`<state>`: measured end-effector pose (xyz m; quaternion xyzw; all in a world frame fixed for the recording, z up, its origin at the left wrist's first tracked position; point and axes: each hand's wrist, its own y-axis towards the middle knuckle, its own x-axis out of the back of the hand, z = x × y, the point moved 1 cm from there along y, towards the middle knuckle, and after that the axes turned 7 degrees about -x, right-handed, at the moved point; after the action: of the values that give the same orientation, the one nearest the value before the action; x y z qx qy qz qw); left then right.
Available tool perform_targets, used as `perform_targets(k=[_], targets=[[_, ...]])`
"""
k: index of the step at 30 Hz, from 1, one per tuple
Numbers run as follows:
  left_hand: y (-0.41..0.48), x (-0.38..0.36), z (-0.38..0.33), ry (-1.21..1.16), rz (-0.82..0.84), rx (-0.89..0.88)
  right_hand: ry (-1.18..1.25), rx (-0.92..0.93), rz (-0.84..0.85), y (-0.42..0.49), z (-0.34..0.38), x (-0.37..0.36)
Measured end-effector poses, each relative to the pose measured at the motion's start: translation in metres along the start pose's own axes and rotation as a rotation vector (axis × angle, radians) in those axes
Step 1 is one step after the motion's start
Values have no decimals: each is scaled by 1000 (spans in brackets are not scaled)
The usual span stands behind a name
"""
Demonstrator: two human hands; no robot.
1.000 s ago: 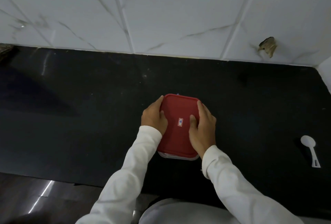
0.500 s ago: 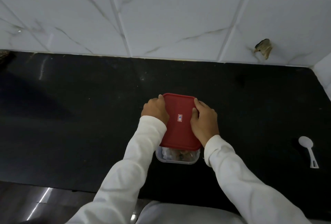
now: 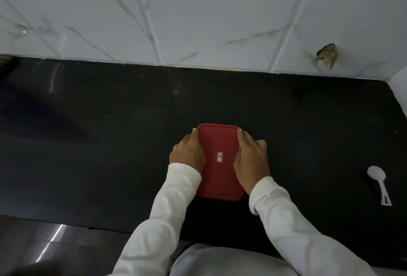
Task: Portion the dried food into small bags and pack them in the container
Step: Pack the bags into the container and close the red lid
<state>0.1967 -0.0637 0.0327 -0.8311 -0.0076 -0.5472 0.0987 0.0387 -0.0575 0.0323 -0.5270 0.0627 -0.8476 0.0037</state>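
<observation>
Around red lid (image 3: 218,174), curled fingers (image 3: 241,135) of left hand (image 3: 187,154), right hand (image 3: 251,159); container hidden.

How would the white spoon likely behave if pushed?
The white spoon looks like thin plastic, so it is probably light and stiff. Lying flat on the smooth black counter, it would likely slide or spin rather than roll.
</observation>
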Motion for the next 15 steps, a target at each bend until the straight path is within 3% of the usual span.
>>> perform_targets(k=[6, 11, 15], targets=[[6, -11, 4, -169, -19, -208, 16, -7, 118, -1, 7, -9], [14, -14, 3, -221, -55, -252, -65, 40, 1, 2, 5, -12], [17, -21, 4, -233, -69, -262, -85, 45, 45, 3, 6, -17]])
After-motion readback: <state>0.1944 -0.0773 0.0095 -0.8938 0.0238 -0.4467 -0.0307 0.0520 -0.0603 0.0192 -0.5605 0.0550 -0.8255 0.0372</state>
